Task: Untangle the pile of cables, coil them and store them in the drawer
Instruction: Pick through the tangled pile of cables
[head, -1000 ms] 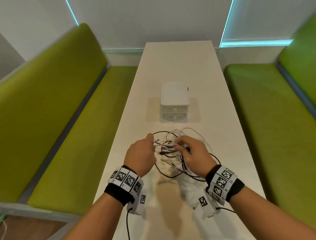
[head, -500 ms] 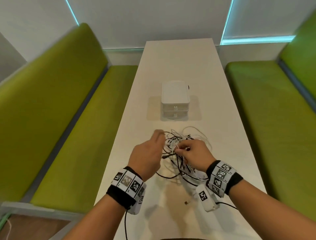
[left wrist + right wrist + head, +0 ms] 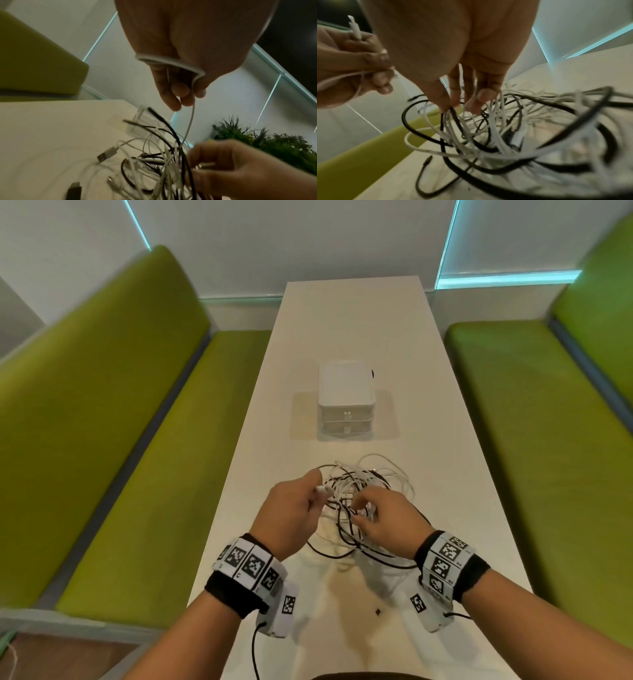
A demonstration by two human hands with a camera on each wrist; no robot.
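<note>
Vs 1 s ago: left hand now lifted and pulled back left, white connector end poking out of the fist. Before, both hands sat low and close together on the tangle. Means one white cable picked out and being drawn free; untangling barely begun, nothing coiled, nothing stored.

Left hand: curled round the white cable, thumb and fingers pinching it; cable loops across the palm, then drops slack into the pile. Palm-side grip clear in left wrist view.

Right hand: fingers pointing down into the cable pile, tips pinching a bunch of black + white strands, raised a bit off the table. Exact strand count: can't tell, blurred.

Pile sits mid-table just in front of both hands, partly lifted. Small white drawer unit beyond it, apart from the pile, both drawers closed. Loose small dark bit on table near right wrist, prob a plug.

Likely next: keep hauling the white cable out w/ the right hand holding the rest back. Risk: knot tightening.
</note>
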